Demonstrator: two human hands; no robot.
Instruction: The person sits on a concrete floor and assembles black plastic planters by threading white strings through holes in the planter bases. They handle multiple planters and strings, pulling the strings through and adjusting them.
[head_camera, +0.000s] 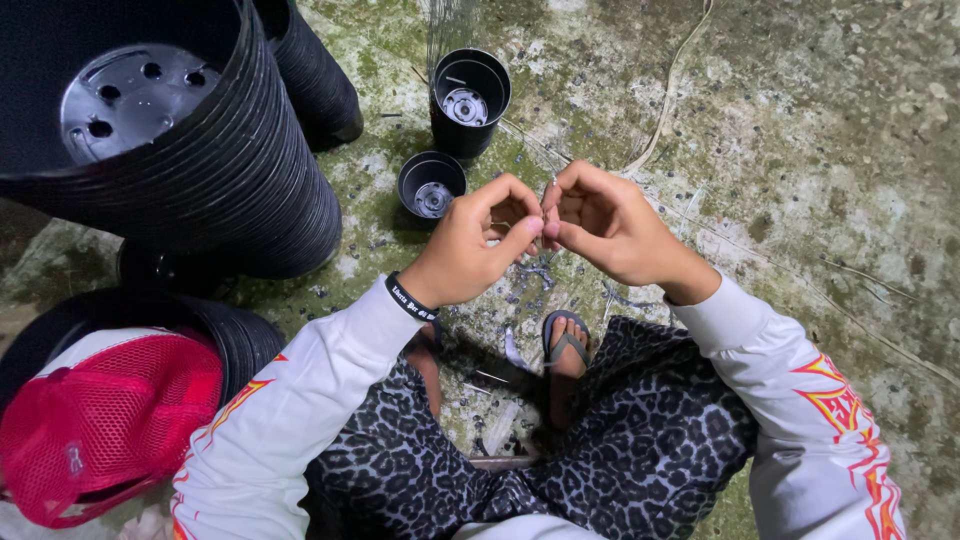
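I sat low on the concrete floor (800, 150) with my knees spread, and both hands met in front of me above the gap between my legs. My left hand (478, 245) was curled, the thumb laid forward against the bent forefinger, and its grip was pressed together on the end of a thin wire (552, 186). My right hand (610, 225) faced it, knuckles up, its fingertips closed on the same wire, so the two grips touched at the thumbs. The wire was so fine that I could only make out a short glint between the fingertips; how far it ran I could not tell. A black wristband (411, 299) sat on my left wrist, at the cuff of the white sleeve.

Just beyond my left hand stood a small black pot (431, 184), and a taller black pot (469, 101) stood behind it, both upright and open, apart from each other. To my far left a big stack of black pots (230, 170) lay tilted, reaching the top left corner of the floor in view, with a second stack (315, 80) behind it. A red mesh cap (105, 425) lay over another stack at the lower left edge. My sandalled foot (566, 345) rested under the hands. To the right the floor lay open, crossed only by a few loose strands (668, 100).
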